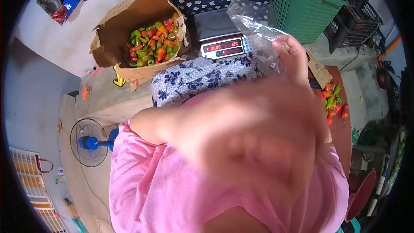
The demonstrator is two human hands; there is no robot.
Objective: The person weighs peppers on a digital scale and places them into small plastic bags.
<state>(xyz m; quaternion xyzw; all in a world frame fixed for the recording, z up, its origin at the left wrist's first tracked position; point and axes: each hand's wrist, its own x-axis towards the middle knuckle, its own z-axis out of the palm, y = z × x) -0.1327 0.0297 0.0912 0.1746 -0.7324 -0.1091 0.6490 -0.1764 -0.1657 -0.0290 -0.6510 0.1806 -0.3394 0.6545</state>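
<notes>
My right hand is raised at the right of the scale, pinching the edge of a clear plastic bag. The bag hangs crumpled in front of the scale's right side. Very near the camera, my left hand crosses my chest, so smeared by motion that its fingers cannot be made out. Beyond my knees stands a digital scale with a lit red display and a grey pan. To its left, a torn cardboard box holds many red, orange and green peppers.
A green plastic basket stands at the far right, beside a black crate. More peppers lie on a reddish surface to my right. A blue fan is at the left. Patterned cloth covers my lap.
</notes>
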